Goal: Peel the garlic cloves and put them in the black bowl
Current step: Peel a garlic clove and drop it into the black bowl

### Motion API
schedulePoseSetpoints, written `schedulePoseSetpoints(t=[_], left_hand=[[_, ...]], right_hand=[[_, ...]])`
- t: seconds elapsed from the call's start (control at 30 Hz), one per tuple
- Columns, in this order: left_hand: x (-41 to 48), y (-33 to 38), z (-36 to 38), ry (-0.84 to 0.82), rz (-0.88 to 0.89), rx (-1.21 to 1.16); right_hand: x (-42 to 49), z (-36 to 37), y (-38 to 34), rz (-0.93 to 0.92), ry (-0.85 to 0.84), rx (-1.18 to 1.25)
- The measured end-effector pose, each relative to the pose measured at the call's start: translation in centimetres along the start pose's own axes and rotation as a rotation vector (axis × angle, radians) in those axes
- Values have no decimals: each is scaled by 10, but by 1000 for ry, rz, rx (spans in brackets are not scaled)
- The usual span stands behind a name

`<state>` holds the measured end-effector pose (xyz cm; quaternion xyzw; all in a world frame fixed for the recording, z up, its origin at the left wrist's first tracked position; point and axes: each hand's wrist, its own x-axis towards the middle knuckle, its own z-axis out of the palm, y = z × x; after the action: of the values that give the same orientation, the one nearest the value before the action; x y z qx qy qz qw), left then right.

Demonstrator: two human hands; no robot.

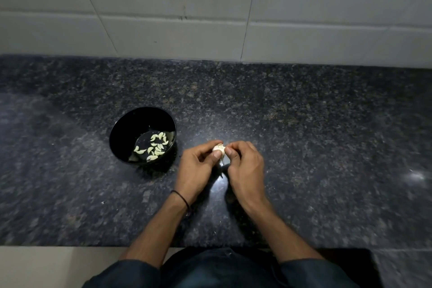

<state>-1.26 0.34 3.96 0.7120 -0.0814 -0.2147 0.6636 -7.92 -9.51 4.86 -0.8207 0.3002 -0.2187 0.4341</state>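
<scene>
Above the dark speckled granite counter, left hand and right hand pinch a whitish garlic piece between curled fingers, just right of the round black bowl holding peeled pale cloves.

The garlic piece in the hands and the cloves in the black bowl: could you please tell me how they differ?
Size: the garlic piece is one bigger lump; the cloves are many small crescents.
Colour: the garlic piece looks whitish, apparently with skin on; the cloves look pale yellow-green and peeled.
Place: the garlic piece is pinched between the left hand and right hand; the cloves lie loose in the black bowl.
Both are garlic.
</scene>
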Motion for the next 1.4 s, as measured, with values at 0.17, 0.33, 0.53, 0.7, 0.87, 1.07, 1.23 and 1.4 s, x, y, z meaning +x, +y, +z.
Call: schedulePoseSetpoints(t=[0.17,0.33,0.53,0.7,0.87,1.07,1.23,1.4], left_hand=[[4,-3,-2,-19,36,157],[4,-3,-2,-42,147,412],[14,-12,-2,-23,157,545],[24,-17,5,-42,179,658],[30,-23,9,-61,198,696],[22,-17,10,12,283,647],[-11,16,33,89,276,400],[-27,9,50,79,174,338]], right_hand=[[4,-1,3,24,-95,-126],[5,-1,10,80,-125,-78],[11,-5,23,375,-105,431],[13,-15,24,366,-127,650],[10,-22,24,368,-148,721],[8,-34,25,393,-146,709],[9,-44,28,350,-167,671],[7,-59,30,273,-188,626]])
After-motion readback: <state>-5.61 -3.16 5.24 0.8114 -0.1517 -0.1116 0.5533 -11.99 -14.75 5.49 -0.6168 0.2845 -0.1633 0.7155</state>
